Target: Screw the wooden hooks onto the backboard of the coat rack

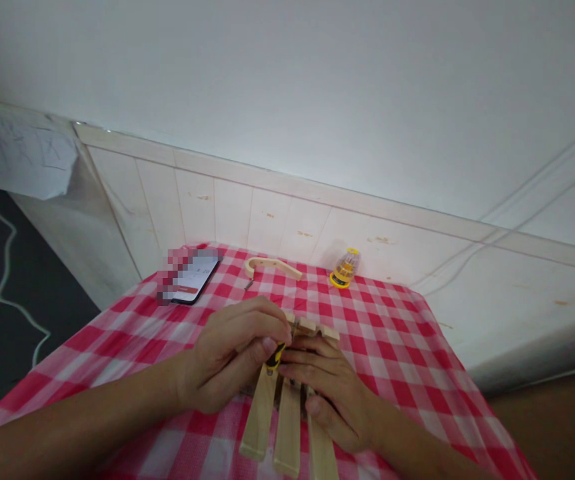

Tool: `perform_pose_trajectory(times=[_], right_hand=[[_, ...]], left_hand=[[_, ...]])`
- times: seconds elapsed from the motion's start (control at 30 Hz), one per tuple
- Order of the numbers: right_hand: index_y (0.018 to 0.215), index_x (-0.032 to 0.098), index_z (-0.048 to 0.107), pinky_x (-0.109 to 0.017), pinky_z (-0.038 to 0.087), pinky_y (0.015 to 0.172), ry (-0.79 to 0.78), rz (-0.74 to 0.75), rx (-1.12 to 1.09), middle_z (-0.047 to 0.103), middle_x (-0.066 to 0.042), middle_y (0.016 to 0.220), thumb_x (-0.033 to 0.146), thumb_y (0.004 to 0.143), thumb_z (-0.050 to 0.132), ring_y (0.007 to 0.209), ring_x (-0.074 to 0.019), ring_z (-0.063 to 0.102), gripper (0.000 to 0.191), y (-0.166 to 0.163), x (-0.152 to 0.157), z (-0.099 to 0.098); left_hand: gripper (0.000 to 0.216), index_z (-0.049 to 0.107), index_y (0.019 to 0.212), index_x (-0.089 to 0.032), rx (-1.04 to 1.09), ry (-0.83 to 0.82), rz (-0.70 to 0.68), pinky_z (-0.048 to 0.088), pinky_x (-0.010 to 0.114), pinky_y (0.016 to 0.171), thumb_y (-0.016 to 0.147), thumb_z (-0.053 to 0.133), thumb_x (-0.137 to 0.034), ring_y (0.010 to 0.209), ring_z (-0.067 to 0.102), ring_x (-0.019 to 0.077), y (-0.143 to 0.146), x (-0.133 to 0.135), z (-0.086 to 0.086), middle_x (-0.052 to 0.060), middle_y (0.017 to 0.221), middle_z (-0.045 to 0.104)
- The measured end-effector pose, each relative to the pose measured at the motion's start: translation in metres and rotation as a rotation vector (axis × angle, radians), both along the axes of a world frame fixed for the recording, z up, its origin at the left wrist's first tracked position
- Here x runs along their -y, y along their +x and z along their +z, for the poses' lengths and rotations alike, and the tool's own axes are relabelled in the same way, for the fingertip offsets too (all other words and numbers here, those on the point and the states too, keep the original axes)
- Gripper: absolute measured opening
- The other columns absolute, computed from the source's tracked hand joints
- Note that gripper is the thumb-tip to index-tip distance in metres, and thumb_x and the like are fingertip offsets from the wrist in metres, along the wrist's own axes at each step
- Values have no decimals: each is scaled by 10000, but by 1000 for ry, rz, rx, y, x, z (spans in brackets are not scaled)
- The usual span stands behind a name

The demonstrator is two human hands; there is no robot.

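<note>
A rack of pale wooden slats [287,427] lies on the red-and-white checked tablecloth [392,333] near the front edge. My left hand [232,357] is closed in a pinch round a small yellow-and-black screwdriver [274,357], its tip down among the slats. My right hand [332,387] lies over the slats with its fingers pressed together, holding them down. The joint under the fingers is hidden.
A curved wooden hook piece [270,267] lies at the back of the table. A yellow screwdriver-bit case [344,268] stands by the white panelled wall. A phone [194,280] rests at the back left. The table's right edge drops to a brown floor.
</note>
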State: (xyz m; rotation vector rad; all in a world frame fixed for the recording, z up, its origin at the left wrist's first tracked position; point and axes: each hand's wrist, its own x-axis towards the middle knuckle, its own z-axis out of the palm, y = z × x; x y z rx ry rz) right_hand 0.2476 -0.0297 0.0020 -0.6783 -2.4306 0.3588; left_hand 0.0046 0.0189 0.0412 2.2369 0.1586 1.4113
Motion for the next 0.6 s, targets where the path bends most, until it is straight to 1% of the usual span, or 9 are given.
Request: perform_pose_trajectory(times=[0.17,0.23,0.3,0.4,0.5,0.6], right_hand=[[1360,190,592,-455,454,1147,12,2,-25,709,-116,1330,419,1094,351,1327,-230,583,426,-1,-1,-1],[1367,190,589,-467,457,1144,12,6,-29,703,-121,1338,418,1093,350,1332,-238,582,428,-1,-1,-2],[1376,191,585,-484,455,1144,10,13,-34,698,-126,1344,421,1095,345,1339,-248,580,436,-1,-1,-1],[1399,201,579,-487,458,1137,-4,9,-35,695,-121,1347,441,1100,329,1345,-249,571,458,-1,-1,-1],[1419,201,569,-484,460,1134,-4,0,-20,689,-118,1358,453,1100,319,1352,-248,561,477,-1,0,-1],[1410,204,568,-478,463,1135,19,-4,-23,690,-113,1357,438,1096,334,1363,-248,556,456,0,0,-2]], left_hand=[[230,636,1090,-151,17,-53,-22,587,311,779,1052,409,-143,906,695,196,0,0,-2,112,958,712],[216,636,1098,-146,35,-32,-7,582,309,778,1058,425,-161,906,684,194,2,-1,-4,109,946,703],[177,644,1121,-139,49,19,32,581,310,761,1052,497,-210,900,668,196,4,-2,-5,111,953,687],[169,673,1114,-149,77,77,130,565,291,695,999,650,-272,847,634,180,7,-3,-8,88,951,643],[166,688,1083,-167,101,95,164,539,263,637,951,727,-259,779,611,153,9,-3,-9,51,910,620],[162,683,1082,-169,111,88,161,542,254,639,932,738,-192,772,626,147,9,-2,-8,44,898,640]])
